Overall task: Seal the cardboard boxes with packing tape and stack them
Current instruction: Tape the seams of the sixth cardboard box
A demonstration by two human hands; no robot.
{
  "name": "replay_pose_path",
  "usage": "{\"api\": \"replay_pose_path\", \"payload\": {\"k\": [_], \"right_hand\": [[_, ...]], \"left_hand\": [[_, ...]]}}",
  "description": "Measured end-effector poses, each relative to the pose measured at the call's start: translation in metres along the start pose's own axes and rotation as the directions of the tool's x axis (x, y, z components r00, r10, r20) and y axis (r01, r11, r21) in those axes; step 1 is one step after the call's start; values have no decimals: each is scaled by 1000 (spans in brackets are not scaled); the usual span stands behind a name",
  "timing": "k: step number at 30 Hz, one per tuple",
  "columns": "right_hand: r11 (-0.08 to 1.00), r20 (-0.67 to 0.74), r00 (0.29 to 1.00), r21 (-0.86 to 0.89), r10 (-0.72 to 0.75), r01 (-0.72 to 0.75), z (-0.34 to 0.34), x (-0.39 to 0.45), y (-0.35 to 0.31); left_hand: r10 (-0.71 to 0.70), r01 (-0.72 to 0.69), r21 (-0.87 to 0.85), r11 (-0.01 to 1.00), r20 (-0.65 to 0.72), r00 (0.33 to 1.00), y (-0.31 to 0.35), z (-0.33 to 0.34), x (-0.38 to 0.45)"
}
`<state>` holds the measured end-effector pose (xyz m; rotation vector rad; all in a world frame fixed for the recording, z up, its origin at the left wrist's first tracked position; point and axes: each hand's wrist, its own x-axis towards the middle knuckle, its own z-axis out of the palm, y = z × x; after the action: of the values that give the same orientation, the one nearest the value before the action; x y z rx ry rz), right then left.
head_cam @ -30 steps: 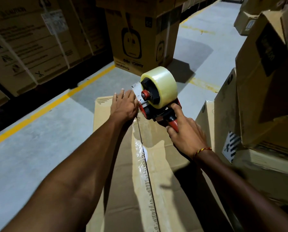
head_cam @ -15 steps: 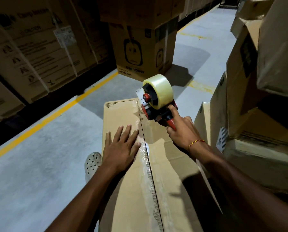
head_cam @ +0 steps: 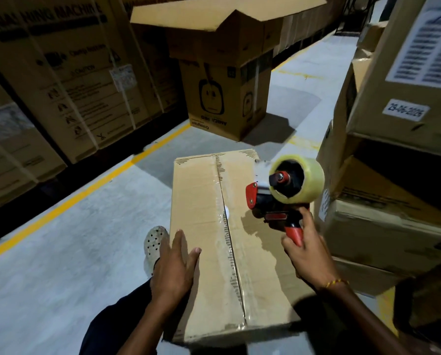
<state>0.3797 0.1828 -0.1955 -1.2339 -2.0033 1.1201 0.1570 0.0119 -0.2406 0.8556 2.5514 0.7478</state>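
Right hand point(head_cam: 307, 248) curls around the red handle of the red-and-black tape dispenser point(head_cam: 278, 201), loaded with a roll of clear packing tape point(head_cam: 307, 183); the dispenser is held up off the plain brown cardboard box point(head_cam: 201, 201), over its right half, the blade end pointing toward the centre seam. Left hand point(head_cam: 174, 265) lies with fingers straight and slightly spread at the box's left edge, palm partly over the side, holding nothing. A glossy strip of clear tape point(head_cam: 223, 208) runs along the seam from the far edge to the near edge; the flaps lie flat and closed. The box stands on the grey concrete floor point(head_cam: 60, 252), just beside a perforated pale clog point(head_cam: 154, 242) at its left side. Judgement: the sealing pass on this box looks finished, and the step in hand is the change from taping to stacking. The next move likely calls for putting the dispenser down or tucking it aside so both hands can get under or around the box, then lifting it toward the stacked brown cartons point(head_cam: 393, 213) just to the right. A yellow floor line point(head_cam: 86, 188) and an open-flapped printed carton point(head_cam: 227, 98) lie farther off.
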Motion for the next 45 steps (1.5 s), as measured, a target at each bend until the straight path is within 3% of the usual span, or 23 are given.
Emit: {"api": "replay_pose_path", "payload": {"k": [3, 6, 12, 18, 21, 23, 25, 27, 30, 34, 37, 40, 43, 45], "right_hand": [[1000, 13, 1000, -27, 10, -10, -3, -17, -3], [994, 12, 1000, -112, -15, 17, -7, -26, -6], [935, 45, 998, -354, 35, -17, -19, -48, 8], [964, 44, 996, -260, 74, -61, -19, -53, -2], [976, 1, 997, -206, 77, -75, -14, -51, -8], [979, -13, 998, -193, 61, -62, -8, -50, -10], [978, -5, 999, -202, 46, -46, 0, -51, -11], [976, 2, 1000, -217, 29, -28, 7, -55, -13], [974, 30, 999, -225, 16, -9, 15, -61, -16], [973, 75, 997, -229, -5, 22, 18, -65, -21], [978, 81, 997, -210, -4, 21, 20, -66, -29], [979, 97, 995, -199, -33, 52, 22, -67, -38], [975, 139, 986, -190, -92, 118, 20, -67, -48], [969, 165, 978, -193, -125, 157, 20, -68, -57]], "left_hand": [[-123, 117, -132, 984, -38, 992, 7, 3, -16], [-134, 128, -103, 986, -45, 990, 19, 5, -19], [97, -96, -32, 995, 42, 994, 33, -11, 26], [266, -273, 29, 962, 141, 954, 53, -24, 75], [257, -279, 122, 952, 174, 951, 29, -23, 71], [174, -193, 159, 968, 129, 976, 14, -26, 58], [52, -53, 72, 996, 21, 998, 1, -28, 37], [-95, 79, -200, 977, -76, 993, -10, -27, 14], [-278, 183, -600, 779, -69, 958, -11, -18, -6], [-312, 178, -665, 725, -87, 946, -10, -14, 1], [-299, 199, -636, 745, -53, 953, -14, -22, 10], [-215, 169, -433, 885, -59, 975, -20, -31, 17], [-69, 33, -159, 987, -222, 973, -14, -38, 18], [37, -102, -238, 966, -263, 964, -1, -42, 14]]}}
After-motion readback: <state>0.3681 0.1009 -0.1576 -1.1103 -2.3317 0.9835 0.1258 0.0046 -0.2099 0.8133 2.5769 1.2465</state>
